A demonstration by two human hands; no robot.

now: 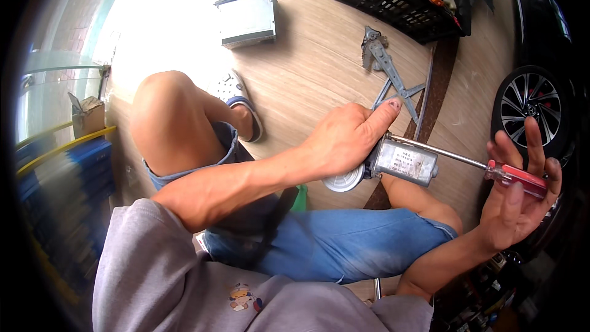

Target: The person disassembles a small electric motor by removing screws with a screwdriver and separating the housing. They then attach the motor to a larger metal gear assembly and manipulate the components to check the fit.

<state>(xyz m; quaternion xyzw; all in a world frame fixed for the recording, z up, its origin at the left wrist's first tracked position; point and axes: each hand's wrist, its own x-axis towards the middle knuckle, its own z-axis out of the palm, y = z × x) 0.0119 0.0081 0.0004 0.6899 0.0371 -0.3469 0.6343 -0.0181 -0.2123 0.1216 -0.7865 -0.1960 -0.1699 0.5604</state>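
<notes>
My left hand (347,137) grips a small electric motor (405,163) over my lap, a silver cylinder with a white label and a round, pale gear housing at its left end. The fingers wrap over the housing, and the thumb lies extended across the top. In my right hand (513,224) is a screwdriver (523,182) with a clear red handle, held between thumb and fingers with some fingertips raised. Its metal shaft runs left along the motor's upper edge to near my left hand. Whether the tip sits in a screw is hidden.
A metal scissor-arm window regulator (388,66) lies on the wood-look floor ahead. Beyond it stands a black plastic crate (393,5) holding tools. A silver boxy unit (249,19) sits farther left. A dark car's wheel (530,109) is at right, blue bins (89,166) at left.
</notes>
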